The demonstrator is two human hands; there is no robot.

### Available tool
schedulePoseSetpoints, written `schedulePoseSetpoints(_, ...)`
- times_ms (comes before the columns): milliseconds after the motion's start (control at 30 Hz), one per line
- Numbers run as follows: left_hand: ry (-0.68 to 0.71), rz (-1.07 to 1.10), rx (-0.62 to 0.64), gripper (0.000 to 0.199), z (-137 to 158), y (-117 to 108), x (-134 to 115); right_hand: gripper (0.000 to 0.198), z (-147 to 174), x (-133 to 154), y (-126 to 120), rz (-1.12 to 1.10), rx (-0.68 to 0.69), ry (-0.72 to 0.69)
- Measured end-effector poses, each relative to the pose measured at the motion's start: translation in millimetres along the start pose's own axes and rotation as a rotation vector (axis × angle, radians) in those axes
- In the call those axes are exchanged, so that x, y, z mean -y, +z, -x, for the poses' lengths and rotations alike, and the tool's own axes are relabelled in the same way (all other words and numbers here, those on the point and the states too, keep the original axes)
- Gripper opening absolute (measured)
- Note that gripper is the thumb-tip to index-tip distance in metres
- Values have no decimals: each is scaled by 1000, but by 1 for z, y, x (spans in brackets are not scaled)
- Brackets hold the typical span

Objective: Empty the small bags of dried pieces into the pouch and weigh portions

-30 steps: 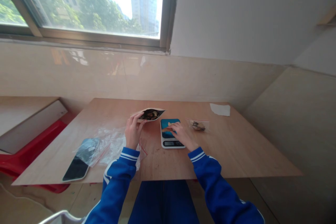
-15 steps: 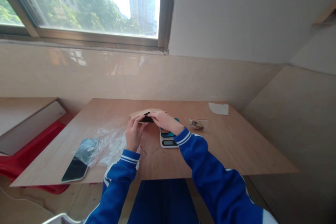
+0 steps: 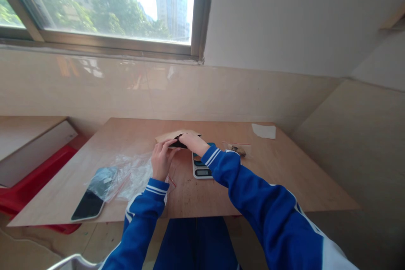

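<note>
A brown paper-like bag (image 3: 172, 135) with a dark opening lies on the far middle of the table. My left hand (image 3: 161, 159) grips its near left edge, thumb and fingers closed on the rim. From the right, my right hand (image 3: 192, 141) reaches into the dark mouth; its fingers are hidden inside. Below my right wrist sits a small white digital scale (image 3: 203, 173) with a blue item on it, partly covered by my sleeve. To the right lies a clear zip bag (image 3: 238, 149) with brown dried pieces inside.
Clear plastic bags (image 3: 136, 177) with red seams lie crumpled left of my left hand, partly over a dark phone (image 3: 90, 202). A white paper piece (image 3: 264, 131) is at the back right. A red stool (image 3: 41, 177) stands beyond the table's left edge.
My right hand has moved deeper into the bag's opening, its fingers now out of sight. The right forearm has swung lower. My left hand stays on the rim.
</note>
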State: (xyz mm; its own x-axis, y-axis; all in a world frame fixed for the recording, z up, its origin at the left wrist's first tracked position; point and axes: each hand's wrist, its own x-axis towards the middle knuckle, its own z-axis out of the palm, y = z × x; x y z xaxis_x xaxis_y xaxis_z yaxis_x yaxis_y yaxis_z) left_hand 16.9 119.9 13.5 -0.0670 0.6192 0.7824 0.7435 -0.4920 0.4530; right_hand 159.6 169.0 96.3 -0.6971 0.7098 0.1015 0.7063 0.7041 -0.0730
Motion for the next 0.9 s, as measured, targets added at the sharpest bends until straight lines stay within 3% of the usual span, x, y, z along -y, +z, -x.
schedulePoseSetpoints(100,-30,17,-23,31,-6,0,3,23,13,0,-15,-23,-67,-10)
schedulePoseSetpoints(200,-66,37,-20,32,-17,0,6,25,35,-16,-26,-266,-304,-39)
schedulePoseSetpoints(267,-83,47,-9,32,-24,0,8,30,54,-37,-22,-460,-504,33)
schedulePoseSetpoints(333,-97,52,-6,33,-30,1,9,32,73,-64,-6,-564,-622,192)
schedulePoseSetpoints(467,-109,58,-9,32,-32,4,10,24,101,-108,48,-530,-520,476)
schedulePoseSetpoints(567,-112,59,-10,31,-29,4,10,16,108,-119,77,-495,-469,528)
schedulePoseSetpoints(633,-108,59,-3,31,-27,3,10,14,107,-117,80,-485,-454,530)
schedulePoseSetpoints(767,-88,63,27,31,-21,1,10,22,97,-97,48,-488,-522,476)
schedulePoseSetpoints(833,-70,72,36,31,-18,1,9,23,88,-78,20,-591,-564,324)
schedulePoseSetpoints(900,-55,76,37,30,-15,2,6,27,74,-58,-6,-758,-480,98)
